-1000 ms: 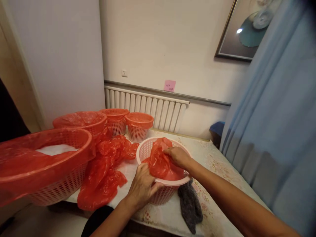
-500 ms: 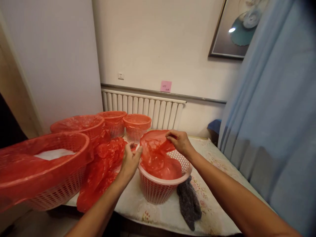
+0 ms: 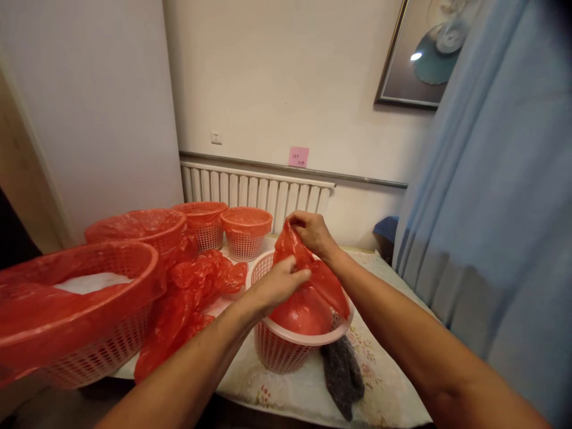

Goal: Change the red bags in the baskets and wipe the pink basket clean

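A pink perforated plastic basket (image 3: pixel 286 351) stands on the flowered cover, with a thin red plastic bag (image 3: pixel 304 310) bunched inside it. My right hand (image 3: pixel 313 233) pinches the bag's edge and holds it up above the basket's far rim. Part of the bag drapes over the right side of the rim. My left hand (image 3: pixel 281 283) is over the basket, against the front of the raised bag, its thumb apart from the fingers; some of its fingers are hidden. Under the basket's right side lies a dark grey cloth-like item (image 3: pixel 343 375).
Several baskets lined with red bags stand at left, the nearest large one (image 3: pixel 102 345) holding something white. Loose red bags (image 3: pixel 192 298) lie beside them. A radiator (image 3: pixel 254 187) runs along the wall; a blue curtain (image 3: pixel 473 196) hangs at right.
My right hand has lifted the bag's edge higher and a little left. My left hand has moved right, from the basket's left rim to the bag. The bag now covers the right rim.
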A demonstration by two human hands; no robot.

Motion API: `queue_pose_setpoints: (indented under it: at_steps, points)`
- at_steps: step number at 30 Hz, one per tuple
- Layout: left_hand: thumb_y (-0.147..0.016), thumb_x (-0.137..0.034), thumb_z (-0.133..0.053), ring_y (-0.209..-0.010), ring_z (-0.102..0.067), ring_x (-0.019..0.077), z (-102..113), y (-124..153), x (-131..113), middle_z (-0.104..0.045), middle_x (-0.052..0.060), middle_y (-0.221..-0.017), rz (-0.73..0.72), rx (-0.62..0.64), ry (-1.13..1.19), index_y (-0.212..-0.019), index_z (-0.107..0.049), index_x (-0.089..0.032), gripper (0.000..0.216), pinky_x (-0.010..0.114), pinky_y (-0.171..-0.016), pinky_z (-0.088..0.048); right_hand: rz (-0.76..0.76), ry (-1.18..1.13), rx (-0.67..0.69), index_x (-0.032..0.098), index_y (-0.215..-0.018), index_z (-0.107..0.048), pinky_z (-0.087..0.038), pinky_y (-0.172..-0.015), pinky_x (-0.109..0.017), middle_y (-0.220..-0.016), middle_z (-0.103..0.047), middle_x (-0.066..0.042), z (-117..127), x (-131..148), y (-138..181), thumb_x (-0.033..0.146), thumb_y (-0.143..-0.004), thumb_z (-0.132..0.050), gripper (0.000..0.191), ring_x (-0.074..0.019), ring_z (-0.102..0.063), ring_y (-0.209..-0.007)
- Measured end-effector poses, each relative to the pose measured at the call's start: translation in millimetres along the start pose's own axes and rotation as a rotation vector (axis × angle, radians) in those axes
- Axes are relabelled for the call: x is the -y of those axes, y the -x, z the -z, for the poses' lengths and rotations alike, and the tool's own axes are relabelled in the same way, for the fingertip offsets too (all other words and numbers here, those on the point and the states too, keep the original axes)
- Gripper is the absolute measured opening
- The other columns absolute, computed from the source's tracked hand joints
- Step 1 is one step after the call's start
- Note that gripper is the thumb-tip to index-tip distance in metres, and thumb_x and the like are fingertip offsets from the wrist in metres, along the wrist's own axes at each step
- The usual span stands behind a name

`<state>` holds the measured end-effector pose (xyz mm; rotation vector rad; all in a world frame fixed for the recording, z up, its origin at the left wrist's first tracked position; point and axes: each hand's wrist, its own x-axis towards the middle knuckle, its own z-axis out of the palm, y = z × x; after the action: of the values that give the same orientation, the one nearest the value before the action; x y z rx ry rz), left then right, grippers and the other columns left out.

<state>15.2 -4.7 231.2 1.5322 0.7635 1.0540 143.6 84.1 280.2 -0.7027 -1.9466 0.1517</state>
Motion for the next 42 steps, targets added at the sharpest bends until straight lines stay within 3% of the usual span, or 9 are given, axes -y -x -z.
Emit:
queue_pose_setpoints:
  at_steps: [2,7,12,15,18,23,32,37,42]
  points:
    - [-0.079,-0.029,-0.06,-0.068,-0.064,0.0146,6.7,5.8,-4.5,-0.065,0.003,-0.078,-0.035,-0.024,-0.14,-0.084,-0.061,-0.016,0.015,0.028,-0.065,-0.054,0.039,-0.011,0.037,0.016,-0.076,-0.066,-0.043,-0.069,-0.021,-0.071,-0.063,0.003,0.2,8.4,3.1,0.009,-0.074,-0.047,0.02,-0.0105,-0.057,-0.069]
    - [-0.078,-0.053,-0.06,-0.069,-0.06,0.0129,46.0,3.0,-9.5,-0.059,0.009,-0.108,-0.177,-0.651,-0.246,-0.115,-0.05,-0.018,0.052,0.024,-0.053,-0.05,0.051,-0.142,0.153,0.016,-0.079,-0.067,-0.045,-0.066,-0.021,-0.071,-0.065,0.002,-3.6,30.1,18.2,0.01,-0.077,-0.049,0.019,-0.0107,-0.059,-0.065]
    - [-0.071,-0.042,-0.064,-0.065,-0.056,0.0124,58.7,-9.4,-2.8,-0.062,0.003,-0.083,-0.094,-0.339,-0.197,-0.096,-0.061,-0.014,0.037,0.021,-0.051,-0.045,0.109,-0.211,0.204,0.019,-0.091,-0.07,-0.048,-0.079,-0.024,-0.086,-0.069,0.0,-15.1,41.8,27.5,0.008,-0.077,-0.048,0.028,-0.0125,-0.064,-0.082]
    - [-0.064,-0.03,-0.064,-0.055,-0.052,0.0092,67.2,-8.7,2.4,-0.058,-0.003,-0.067,-0.068,-0.409,-0.077,-0.081,-0.059,-0.015,0.023,0.02,-0.05,-0.043,-0.039,-0.23,0.035,0.021,-0.11,-0.065,-0.05,-0.085,-0.029,-0.107,-0.068,-0.004,-11.0,21.9,31.1,0.015,-0.078,-0.054,0.034,-0.0147,-0.065,-0.092]
    - [-0.059,-0.027,-0.064,-0.052,-0.05,0.0086,78.9,-1.5,3.0,-0.053,-0.006,-0.06,-0.041,-0.508,-0.013,-0.072,-0.054,-0.016,0.02,0.022,-0.05,-0.045,-0.408,-0.064,-0.122,0.019,-0.125,-0.057,-0.049,-0.09,-0.037,-0.123,-0.062,-0.011,-0.4,-20.0,39.8,0.028,-0.075,-0.067,0.052,-0.0194,-0.063,-0.096]
    - [-0.058,-0.03,-0.065,-0.053,-0.052,0.0101,83.9,10.5,-5.0,-0.054,-0.006,-0.058,0.028,-0.433,-0.037,-0.07,-0.051,-0.017,0.022,0.025,-0.054,-0.048,-0.775,-0.192,0.231,0.017,-0.115,-0.065,-0.048,-0.091,-0.04,-0.108,-0.069,-0.011,-5.2,-70.6,68.5,0.041,-0.065,-0.078,0.057,-0.0261,-0.064,-0.1]
    - [-0.076,-0.058,-0.053,-0.085,-0.063,0.0246,101.0,35.7,-14.1,-0.068,0.01,-0.094,0.112,-0.23,-0.804,-0.091,-0.062,-0.017,0.044,0.034,-0.074,-0.047,-0.805,-0.488,0.509,0.013,-0.089,-0.07,-0.053,-0.067,-0.031,-0.078,-0.072,-0.004,-52.3,-59.9,100.9,0.032,-0.058,-0.07,0.037,-0.0205,-0.067,-0.071]
    - [-0.078,-0.052,-0.061,-0.118,-0.053,0.0352,74.8,42.8,-32.5,-0.062,0.017,-0.125,-0.023,-0.312,-1.436,-0.139,-0.04,-0.015,0.074,0.045,-0.098,-0.037,-0.739,-0.338,0.427,0.016,-0.074,-0.071,-0.046,-0.062,-0.024,-0.068,-0.069,0.001,-52.7,-47.0,99.2,0.016,-0.06,-0.058,0.019,-0.0151,-0.062,-0.064]
    - [-0.086,-0.037,-0.056,-0.102,-0.064,0.0354,55.7,29.6,-23.8,-0.07,0.02,-0.104,0.103,-0.201,-1.636,-0.117,-0.057,-0.011,0.04,0.046,-0.091,-0.041,-0.665,-0.12,0.268,0.018,-0.064,-0.068,-0.041,-0.065,-0.021,-0.068,-0.068,0.003,-35.5,-42.9,81.1,0.012,-0.062,-0.055,0.015,-0.0133,-0.059,-0.068]
